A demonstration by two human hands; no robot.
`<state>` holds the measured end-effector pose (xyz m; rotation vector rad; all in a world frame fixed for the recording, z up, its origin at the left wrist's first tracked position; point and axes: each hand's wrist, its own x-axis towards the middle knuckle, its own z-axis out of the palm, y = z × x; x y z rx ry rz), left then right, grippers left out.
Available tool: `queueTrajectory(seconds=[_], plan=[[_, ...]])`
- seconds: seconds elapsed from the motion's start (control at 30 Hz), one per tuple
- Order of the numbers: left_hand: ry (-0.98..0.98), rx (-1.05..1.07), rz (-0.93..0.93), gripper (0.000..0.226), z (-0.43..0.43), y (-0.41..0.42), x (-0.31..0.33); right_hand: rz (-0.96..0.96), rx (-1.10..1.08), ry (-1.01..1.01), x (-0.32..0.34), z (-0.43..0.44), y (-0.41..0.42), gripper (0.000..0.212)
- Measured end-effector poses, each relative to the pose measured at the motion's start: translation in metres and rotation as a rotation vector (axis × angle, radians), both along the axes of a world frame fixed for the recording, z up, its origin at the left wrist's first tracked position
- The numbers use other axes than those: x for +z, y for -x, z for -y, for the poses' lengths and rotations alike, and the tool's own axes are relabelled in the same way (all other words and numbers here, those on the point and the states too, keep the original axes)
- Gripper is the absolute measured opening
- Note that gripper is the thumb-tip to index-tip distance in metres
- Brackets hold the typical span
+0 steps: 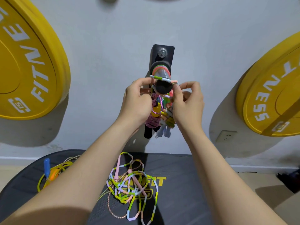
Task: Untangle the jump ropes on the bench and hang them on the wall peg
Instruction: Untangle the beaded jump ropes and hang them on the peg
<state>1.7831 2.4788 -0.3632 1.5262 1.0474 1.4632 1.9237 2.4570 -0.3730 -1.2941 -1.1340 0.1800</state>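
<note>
A black wall peg (162,86) sticks out toward me from a black bracket (162,52). Coloured rope loops circle its shaft, and a bundle of hung ropes (158,114) dangles under it. A beaded rope section (159,78) in white, green and pink lies across the peg's end. My left hand (138,101) pinches that rope left of the peg, and my right hand (186,101) pinches it on the right. On the dark bench (186,184) below lies a tangled beaded jump rope (129,187) with pink handles. A yellow rope with a blue handle (48,174) lies at the bench's left.
Large yellow weight plates hang on the wall at the left (24,62) and right (272,88). A wall socket (226,135) sits low on the right. Dark items (290,179) lie on the floor at the far right.
</note>
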Motion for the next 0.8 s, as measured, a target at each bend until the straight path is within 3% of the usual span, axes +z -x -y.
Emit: queueTrajectory(seconds=[0.23, 0.33, 0.43, 0.53, 0.67, 0.8], plan=[[-0.069, -0.054, -0.106, 0.069, -0.023, -0.007, -0.005, -0.345, -0.027, 0.090, 0.003, -0.025, -0.014, 0.024], [-0.056, -0.086, -0.108, 0.067, -0.033, -0.015, -0.010, -0.176, -0.146, 0.051, -0.008, -0.028, -0.010, 0.010], [-0.090, -0.036, -0.071, 0.065, -0.039, -0.017, -0.014, 0.028, -0.167, -0.147, -0.017, -0.030, 0.006, 0.017], [-0.208, 0.055, -0.050, 0.066, -0.033, -0.020, -0.020, 0.290, -0.122, -0.183, -0.032, -0.037, 0.007, 0.019], [-0.233, 0.025, -0.077, 0.082, -0.035, -0.023, -0.029, 0.477, -0.176, -0.018, -0.040, -0.047, -0.006, 0.033], [-0.187, -0.017, -0.259, 0.090, -0.050, -0.015, -0.031, 0.662, -0.144, 0.197, -0.039, -0.050, -0.004, 0.053]])
